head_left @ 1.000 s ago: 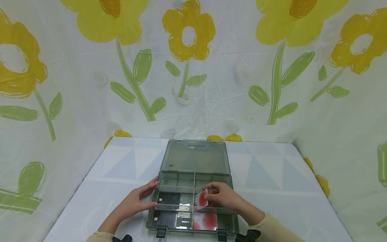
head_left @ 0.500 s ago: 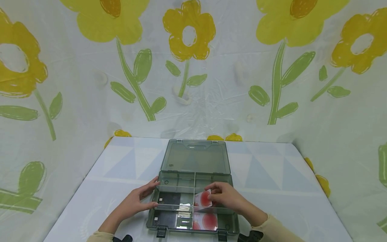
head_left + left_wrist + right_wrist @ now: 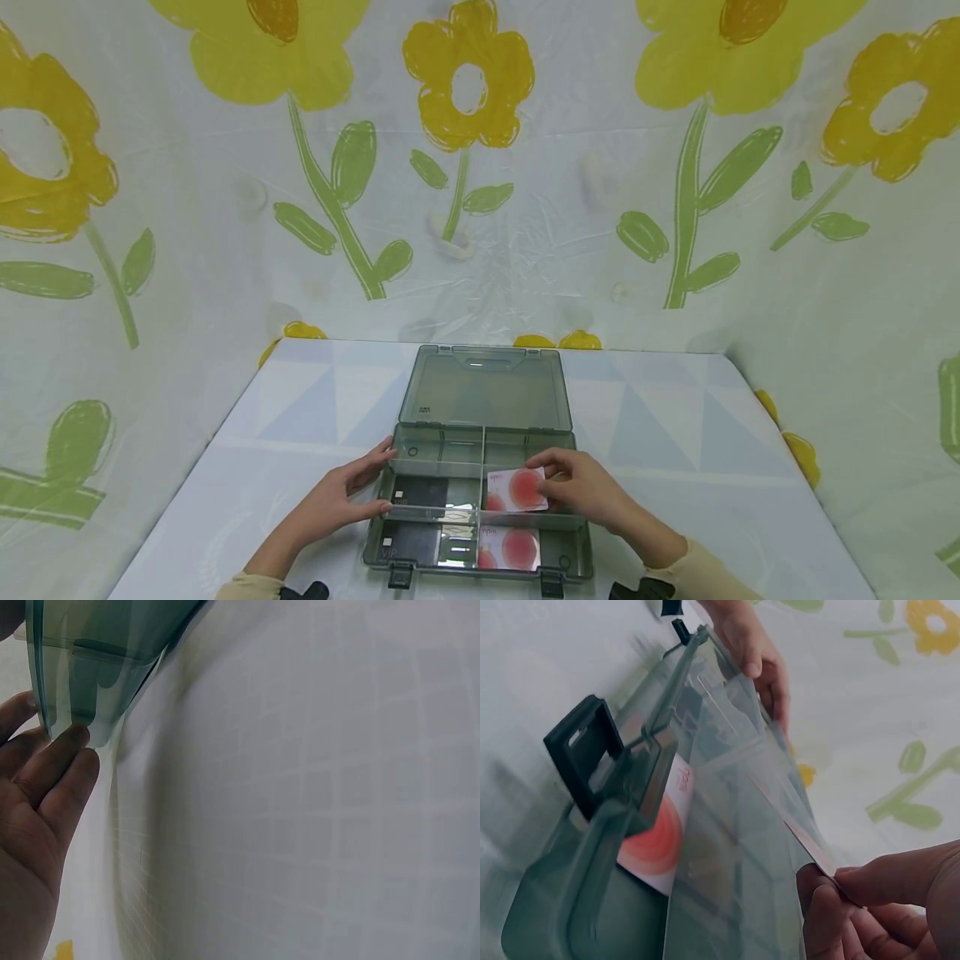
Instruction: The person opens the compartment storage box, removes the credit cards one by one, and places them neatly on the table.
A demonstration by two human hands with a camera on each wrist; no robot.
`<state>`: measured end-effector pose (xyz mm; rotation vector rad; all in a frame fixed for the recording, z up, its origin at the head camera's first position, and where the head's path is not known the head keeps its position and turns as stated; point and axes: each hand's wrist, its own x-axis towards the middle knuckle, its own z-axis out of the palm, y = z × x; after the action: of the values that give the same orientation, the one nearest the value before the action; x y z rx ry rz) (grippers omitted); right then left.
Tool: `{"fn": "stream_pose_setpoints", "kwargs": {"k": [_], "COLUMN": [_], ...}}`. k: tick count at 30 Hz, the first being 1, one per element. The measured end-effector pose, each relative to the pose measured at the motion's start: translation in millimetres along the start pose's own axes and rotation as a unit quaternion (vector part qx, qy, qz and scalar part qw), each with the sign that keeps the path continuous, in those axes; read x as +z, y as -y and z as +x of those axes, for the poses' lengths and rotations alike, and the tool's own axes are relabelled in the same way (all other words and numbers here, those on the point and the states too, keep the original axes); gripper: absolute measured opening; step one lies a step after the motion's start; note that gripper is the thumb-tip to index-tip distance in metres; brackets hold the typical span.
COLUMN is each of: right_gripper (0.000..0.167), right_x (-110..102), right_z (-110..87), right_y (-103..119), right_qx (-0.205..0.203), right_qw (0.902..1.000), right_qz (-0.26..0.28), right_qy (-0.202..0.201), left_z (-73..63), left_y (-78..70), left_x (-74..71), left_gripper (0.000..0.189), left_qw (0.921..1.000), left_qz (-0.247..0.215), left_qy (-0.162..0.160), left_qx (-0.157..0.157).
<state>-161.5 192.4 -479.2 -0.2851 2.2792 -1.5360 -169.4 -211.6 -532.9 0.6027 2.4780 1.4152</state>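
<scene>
A translucent green divided box (image 3: 566, 562) stands on the table with its lid raised and folded back. My right hand (image 3: 581, 487) pinches the right edge of a white card with red circles (image 3: 516, 490), tilted in the middle right compartment. In the right wrist view that pinched card (image 3: 808, 844) appears nearly edge-on, between thumb and fingers. A matching red-circled card (image 3: 510, 548) lies in the front right compartment. Along the box's left side, my left hand (image 3: 337, 497) rests with fingers spread; the left wrist view has its fingertips against the box wall (image 3: 112, 667).
Dark VIP cards lie in the middle left compartment (image 3: 420, 492) and the front left compartment (image 3: 408, 542). The lid (image 3: 483, 387) lies toward the back. Two dark latches (image 3: 401, 577) stick out at the box's front. Flower-printed sheeting (image 3: 525, 250) encloses the table.
My right hand has moved right, drawing the pinched card with it, so more of the card's face shows. The left hand and the box have stayed in place.
</scene>
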Motion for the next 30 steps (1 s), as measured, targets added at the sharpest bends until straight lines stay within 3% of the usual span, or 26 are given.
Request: {"fn": "stream_pose_setpoints", "kwargs": {"k": [15, 30], "right_gripper": [0.030, 0.029], "right_x": [-30, -62], "right_z": [-13.6, -20.9], "right_y": [-8, -21], "right_qx": [-0.013, 0.014], "right_qw": [0.9995, 0.9946], "right_qz": [-0.007, -0.047], "right_qy": [-0.029, -0.091], "left_z": [0.2, -1.0], "left_y": [-1.3, -2.1], "left_x": [0.1, -0.3], "left_gripper": [0.076, 0.075], "left_qw": [1.0000, 1.0000], "left_qz": [0.002, 0.003], "left_qy": [-0.001, -0.001], "left_qx": [0.001, 0.002]}}
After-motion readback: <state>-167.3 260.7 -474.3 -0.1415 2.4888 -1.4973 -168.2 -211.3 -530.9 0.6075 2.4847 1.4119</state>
